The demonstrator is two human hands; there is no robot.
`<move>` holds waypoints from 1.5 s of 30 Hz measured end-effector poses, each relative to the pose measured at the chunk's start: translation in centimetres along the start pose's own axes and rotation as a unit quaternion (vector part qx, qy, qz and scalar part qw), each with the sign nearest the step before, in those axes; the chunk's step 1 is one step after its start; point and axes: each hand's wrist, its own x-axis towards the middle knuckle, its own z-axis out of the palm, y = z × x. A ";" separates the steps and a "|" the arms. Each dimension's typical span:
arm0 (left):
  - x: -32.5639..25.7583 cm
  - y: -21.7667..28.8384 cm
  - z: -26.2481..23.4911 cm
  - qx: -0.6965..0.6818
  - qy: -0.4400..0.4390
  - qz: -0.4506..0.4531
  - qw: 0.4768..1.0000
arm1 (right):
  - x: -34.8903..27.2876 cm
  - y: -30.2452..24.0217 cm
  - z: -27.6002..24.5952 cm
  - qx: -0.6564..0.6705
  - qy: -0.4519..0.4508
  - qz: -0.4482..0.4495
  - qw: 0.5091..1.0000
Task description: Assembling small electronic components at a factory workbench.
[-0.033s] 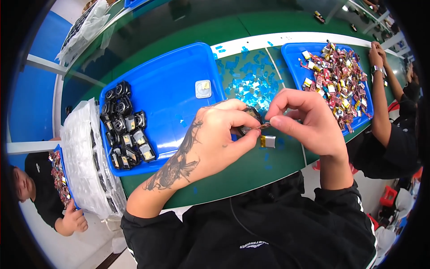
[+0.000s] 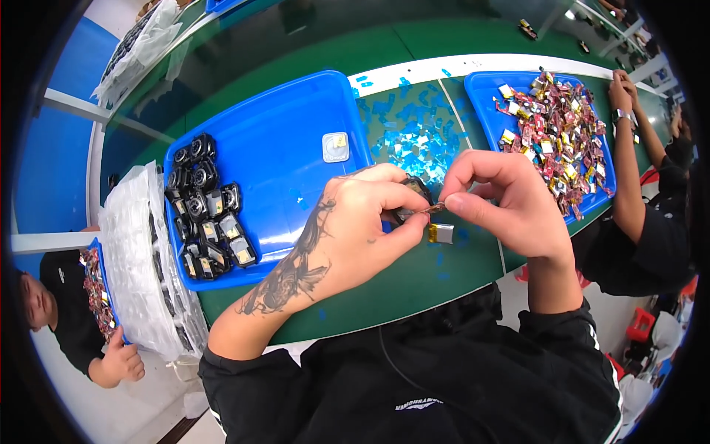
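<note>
Clearly, the left hand [image 2: 370,218] pinches a black casing [image 2: 420,188], the right hand [image 2: 510,201] a thin strip [image 2: 435,208] — probably fragile; the silver battery [image 2: 442,234] just below, over the tabletop [image 2: 384,285], looks light — best held by its edges.

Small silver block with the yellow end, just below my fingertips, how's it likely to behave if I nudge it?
The silver block looks flat-sided and boxy, so it probably won't roll. Its shiny, smooth-looking face may make it a little slippery. It's smaller than your thumb, so it's likely easy to shift.
</note>
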 end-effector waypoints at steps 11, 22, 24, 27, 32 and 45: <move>0.2 0.3 -0.4 0.000 -0.028 -0.040 0.999 | -1.0 0.2 2.1 -0.017 0.072 0.002 0.997; 0.4 -0.1 -0.1 -0.211 -0.022 -0.086 0.973 | -0.7 2.7 3.2 0.003 0.191 -0.122 0.974; 0.3 -0.7 0.1 -0.191 -0.020 -0.049 0.980 | -0.6 2.6 3.2 -0.033 0.192 -0.139 0.971; 0.3 -0.4 0.1 -0.165 -0.006 -0.067 0.984 | -0.5 2.5 3.2 -0.090 0.197 -0.155 0.964; 0.3 -0.2 0.2 -0.160 -0.002 -0.080 0.984 | -0.1 2.2 3.2 -0.125 0.192 -0.148 0.962; 0.5 -0.7 0.5 -0.173 0.025 -0.073 0.982 | 0.3 1.1 2.7 -0.155 0.149 -0.065 0.975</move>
